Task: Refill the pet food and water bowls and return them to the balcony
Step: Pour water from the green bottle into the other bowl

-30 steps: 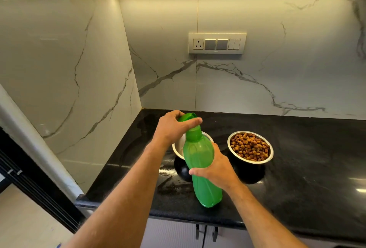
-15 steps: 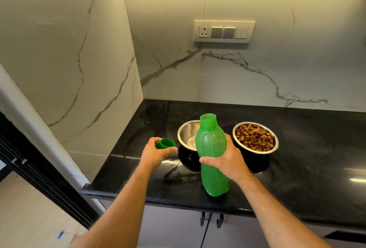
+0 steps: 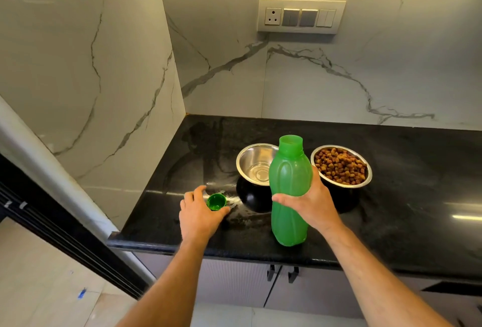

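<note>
The green bottle [image 3: 289,191] stands upright near the front edge of the black counter [image 3: 417,196]. Its top is open, with no cap on it. The right hand [image 3: 311,201] holds the bottle around its middle, fingers curled behind it and the thumb in front.

Just past those fingers sits the empty steel bowl [image 3: 254,163]. It is shiny inside and looks dry or nearly dry; I cannot tell if there is a little water in it. On the other side of the right hand's fingers is the food bowl [image 3: 341,166], full of brown kibble. The two bowls sit side by side, and the bottle stands in front of the gap between them.

The green cap [image 3: 216,201] lies open side up on the counter, between the thumb and fingers of the left hand [image 3: 199,213]. The fingers curve loosely around it and touch it, or nearly so. I cannot tell if they pinch it or are letting it go.

I think the food part is done, and the water part is just starting. The next move looks like lifting the bottle and tipping its mouth over the empty bowl. It should go slowly, so the water does not splash out onto the counter or into the kibble. After that, both bowls must go to the balcony.
</note>
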